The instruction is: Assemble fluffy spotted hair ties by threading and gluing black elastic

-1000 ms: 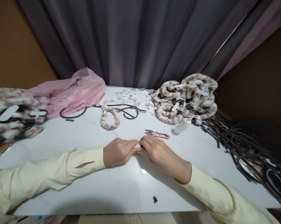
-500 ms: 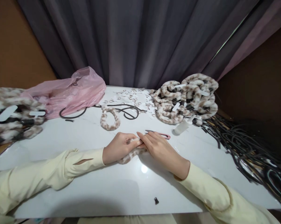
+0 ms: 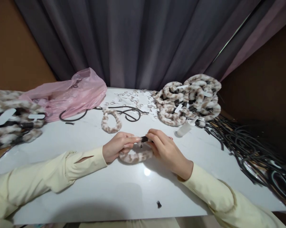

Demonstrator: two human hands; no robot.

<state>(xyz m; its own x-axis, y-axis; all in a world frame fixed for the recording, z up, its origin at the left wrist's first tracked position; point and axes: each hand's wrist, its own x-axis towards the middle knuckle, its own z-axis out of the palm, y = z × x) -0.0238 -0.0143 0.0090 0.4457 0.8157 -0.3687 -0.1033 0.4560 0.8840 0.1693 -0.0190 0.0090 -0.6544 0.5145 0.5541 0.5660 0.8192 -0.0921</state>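
My left hand (image 3: 119, 146) and my right hand (image 3: 165, 152) are closed on a fluffy white-and-brown ring (image 3: 134, 157), held low over the white table. A short black piece (image 3: 144, 139) shows between their fingertips at the ring's far side; how it joins the ring is hidden. Just behind my right hand only a bit of pink handle (image 3: 170, 138) from the thread snips peeks out. Beyond my left hand lies another fluffy ring (image 3: 111, 121). A small black scrap (image 3: 159, 204) rests near the table's front edge.
Piled fluffy rings with white tags (image 3: 173, 115) stand at the back right, behind a white squeeze bottle (image 3: 186, 128). Black tubing (image 3: 249, 145) heaps along the right. Back left are a pink plastic bag (image 3: 69, 95) and more rings (image 3: 5, 106). Small metal rings and white tags (image 3: 138, 99) lie scattered behind.
My fingertips have drawn apart, uncovering the black piece between them and more of the ring below. My right hand now covers most of the snips.
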